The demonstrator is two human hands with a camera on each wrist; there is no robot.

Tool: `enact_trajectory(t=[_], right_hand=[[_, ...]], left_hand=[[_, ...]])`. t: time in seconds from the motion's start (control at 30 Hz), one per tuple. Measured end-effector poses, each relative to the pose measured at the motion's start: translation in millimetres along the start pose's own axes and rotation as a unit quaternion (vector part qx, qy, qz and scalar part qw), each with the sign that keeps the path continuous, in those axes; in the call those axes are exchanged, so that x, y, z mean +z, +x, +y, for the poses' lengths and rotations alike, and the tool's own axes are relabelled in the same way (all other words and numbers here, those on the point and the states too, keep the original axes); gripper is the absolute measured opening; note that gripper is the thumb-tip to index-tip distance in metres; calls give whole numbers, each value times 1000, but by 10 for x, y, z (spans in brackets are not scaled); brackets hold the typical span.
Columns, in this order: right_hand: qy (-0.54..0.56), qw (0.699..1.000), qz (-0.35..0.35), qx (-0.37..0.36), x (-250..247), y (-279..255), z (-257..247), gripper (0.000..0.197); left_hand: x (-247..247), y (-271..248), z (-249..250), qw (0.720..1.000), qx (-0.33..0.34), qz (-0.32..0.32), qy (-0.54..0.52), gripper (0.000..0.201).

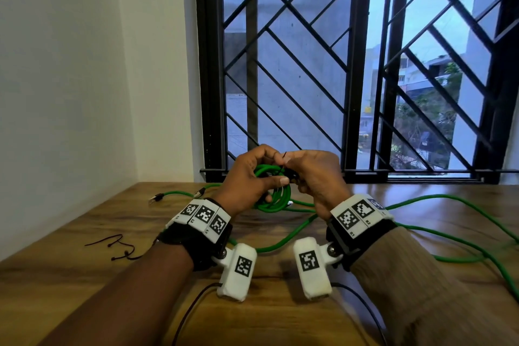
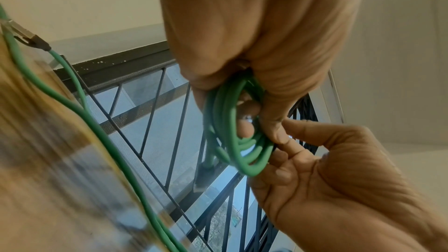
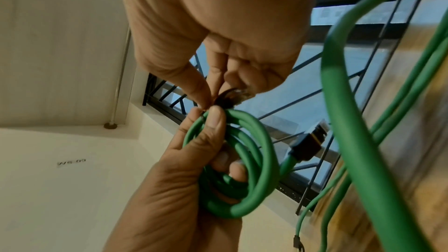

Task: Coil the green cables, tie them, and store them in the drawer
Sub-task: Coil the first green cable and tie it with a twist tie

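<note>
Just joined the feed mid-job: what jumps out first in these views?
A coil of bright green round cable, held above the wooden table at centre by the left hand, while the right hand pinches a thin black tie at its top. More loose green cables sprawl across the table to the right, before a black-barred window.

A wooden table [image 1: 84,275] fills the lower frame. White walls [image 1: 70,64] occupy the left; a black-grilled window [image 1: 351,64] spans the upper right, showing dusky blue daylight.
</note>
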State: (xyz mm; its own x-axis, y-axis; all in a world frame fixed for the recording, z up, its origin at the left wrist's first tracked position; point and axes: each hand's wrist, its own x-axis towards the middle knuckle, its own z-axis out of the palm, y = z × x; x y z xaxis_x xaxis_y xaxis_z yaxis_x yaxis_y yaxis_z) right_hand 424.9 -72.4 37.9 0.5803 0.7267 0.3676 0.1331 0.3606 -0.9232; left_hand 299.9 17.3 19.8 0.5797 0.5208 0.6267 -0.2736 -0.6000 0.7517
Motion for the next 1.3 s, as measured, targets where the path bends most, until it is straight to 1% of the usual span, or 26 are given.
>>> enact_trajectory(t=[0.07,0.17,0.23,0.3,0.4,0.5,0.7,0.8,0.93,1.0,1.1,1.23,1.3], right_hand=[[4,1000,-17,21,-4,20,20,12],[18,997,-34,65,-17,23,17,12],[11,997,-32,69,-18,20,10,13],[-7,998,-25,51,0,14,7,16],[-4,1000,-18,9,34,-6,17,22],[-14,999,-13,-33,32,-10,42,23],[-24,999,0,-49,40,0,73,25],[-13,999,3,-39,44,-6,86,25],[12,1000,5,-8,44,-13,81,24],[18,1000,1,-8,42,-25,75,23],[27,999,0,-19,34,-28,70,15],[27,999,-22,20,3,26,87,15],[31,999,-26,34,-6,48,93,17]], left_hand=[[-18,7,-27,1000,-1,9,3,26],[-19,1,-37,1000,-4,4,2,27],[4,-3,-24,1000,-3,-1,4,27],[22,-5,-18,1000,-1,1,4,28],[20,-3,-17,1000,8,13,10,28],[16,-2,-29,1000,9,13,14,27],[5,7,-52,999,5,2,31,26],[0,11,-49,999,9,4,43,26],[-7,3,-23,998,13,-1,57,25],[-5,0,-12,998,12,-5,55,26],[8,-2,-14,999,10,2,43,25],[21,2,-29,999,6,28,27,25],[32,3,-28,999,9,28,22,25]])
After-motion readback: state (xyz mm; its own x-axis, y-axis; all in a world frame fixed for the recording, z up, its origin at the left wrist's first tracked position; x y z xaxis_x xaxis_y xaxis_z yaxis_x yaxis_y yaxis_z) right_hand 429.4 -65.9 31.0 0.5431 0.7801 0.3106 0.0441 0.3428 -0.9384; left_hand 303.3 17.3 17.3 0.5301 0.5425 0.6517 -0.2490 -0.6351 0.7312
